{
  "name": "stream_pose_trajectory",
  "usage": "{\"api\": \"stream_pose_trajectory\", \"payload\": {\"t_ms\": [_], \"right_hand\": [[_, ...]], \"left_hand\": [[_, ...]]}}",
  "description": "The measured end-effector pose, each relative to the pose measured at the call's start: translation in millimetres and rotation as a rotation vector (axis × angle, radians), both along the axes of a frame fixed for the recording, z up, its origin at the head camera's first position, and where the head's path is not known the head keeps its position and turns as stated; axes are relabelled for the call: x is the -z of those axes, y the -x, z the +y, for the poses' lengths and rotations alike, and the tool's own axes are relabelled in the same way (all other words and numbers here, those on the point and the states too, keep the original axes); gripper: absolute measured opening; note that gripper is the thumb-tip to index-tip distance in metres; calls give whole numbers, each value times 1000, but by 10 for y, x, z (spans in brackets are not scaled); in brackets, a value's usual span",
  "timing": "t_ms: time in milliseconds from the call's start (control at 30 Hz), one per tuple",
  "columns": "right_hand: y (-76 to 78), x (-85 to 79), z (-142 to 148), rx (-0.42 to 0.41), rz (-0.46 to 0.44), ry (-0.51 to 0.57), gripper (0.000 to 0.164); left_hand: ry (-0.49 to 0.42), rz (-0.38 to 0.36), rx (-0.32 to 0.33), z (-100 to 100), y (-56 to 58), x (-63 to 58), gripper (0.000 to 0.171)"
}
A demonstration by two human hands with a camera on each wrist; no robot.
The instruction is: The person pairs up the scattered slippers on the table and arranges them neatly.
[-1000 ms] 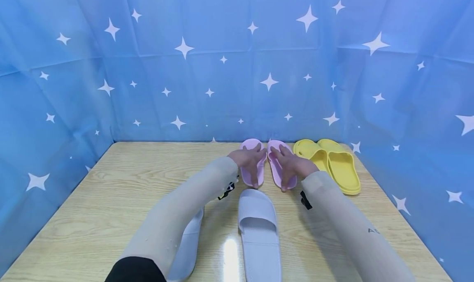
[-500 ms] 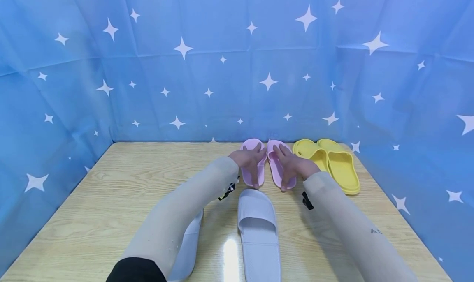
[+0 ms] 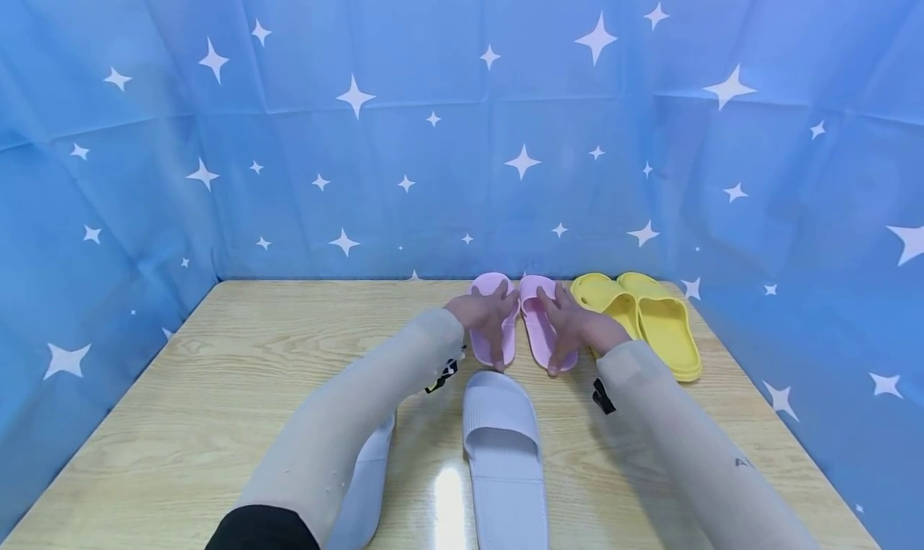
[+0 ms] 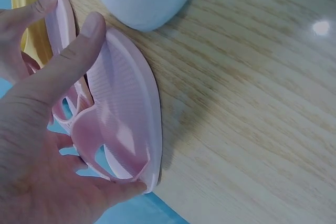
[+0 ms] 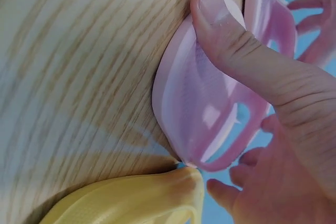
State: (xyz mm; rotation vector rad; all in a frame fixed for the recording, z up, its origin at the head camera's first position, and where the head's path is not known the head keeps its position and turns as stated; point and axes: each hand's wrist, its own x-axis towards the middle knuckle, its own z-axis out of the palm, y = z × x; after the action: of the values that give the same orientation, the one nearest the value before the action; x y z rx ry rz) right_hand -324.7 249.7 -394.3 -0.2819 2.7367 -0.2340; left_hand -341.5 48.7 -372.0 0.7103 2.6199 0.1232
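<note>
A pair of small pink slippers lies at the back of the wooden table (image 3: 289,374), toes against the curtain. My left hand (image 3: 485,319) spreads over the left pink slipper (image 4: 123,87), thumb tip at its heel and a fingertip by the toe edge. Over the right pink slipper (image 5: 189,87) reaches my right hand (image 3: 577,325), its thumb laid along the heel end. That hand's other fingers extend toward the strap side, apart from each other. Part of each pink slipper is hidden under the hands in the head view.
Yellow slippers (image 3: 667,333) stand side by side just right of the pink pair. A larger pale lavender slipper (image 3: 508,486) lies in front of the pink ones. Its mate (image 3: 366,486) is partly covered by my left sleeve. Blue star-patterned curtain (image 3: 433,157) encloses the table.
The right hand has shifted slightly to the right, its fingers spreading a little. The right pink slipper's toe has edged left, closer to the other. The left hand stays almost still.
</note>
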Motion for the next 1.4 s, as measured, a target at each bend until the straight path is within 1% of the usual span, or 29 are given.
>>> {"api": "stream_pose_trajectory", "payload": {"t_ms": [300,367,500,600,667,733,800,900,1000,1133,1200,1267,1400], "right_hand": [[-67,2,-48,-55,33,21,146],[-98,-26,-65,-78,48,15,146],[-180,-123,-84,-98,62,27,142],[-268,-211,-76,-125,95,68,130],[-340,-257,-69,-161,132,102,120],[-428,-291,-70,-196,167,147,111],[-527,-315,-82,-227,193,179,105],[-693,-336,-113,-272,210,227,100],[-863,-346,-178,-305,181,276,99],[-1100,-340,-254,-325,147,305,98],[-1210,-329,-283,-340,149,298,97],[-1309,-317,-321,-362,152,289,95],[-1469,-307,-428,-402,175,246,96]], "left_hand": [[-17,-20,31,-13,24,-5,142],[-21,-29,33,-13,37,-10,143],[-37,-75,41,-27,63,-44,143],[-61,-64,94,-73,88,-104,140],[-75,-35,134,-138,100,-161,136],[-108,-7,165,-235,102,-215,131],[-146,-3,161,-365,75,-274,129],[-232,-10,114,-596,-6,-339,128],[-322,17,78,-860,-126,-376,130],[-462,58,75,-1188,-328,-345,129],[-506,66,60,-1340,-455,-309,126],[-521,67,27,-1485,-593,-260,122],[-490,96,-33,-1695,-862,-157,110]]}}
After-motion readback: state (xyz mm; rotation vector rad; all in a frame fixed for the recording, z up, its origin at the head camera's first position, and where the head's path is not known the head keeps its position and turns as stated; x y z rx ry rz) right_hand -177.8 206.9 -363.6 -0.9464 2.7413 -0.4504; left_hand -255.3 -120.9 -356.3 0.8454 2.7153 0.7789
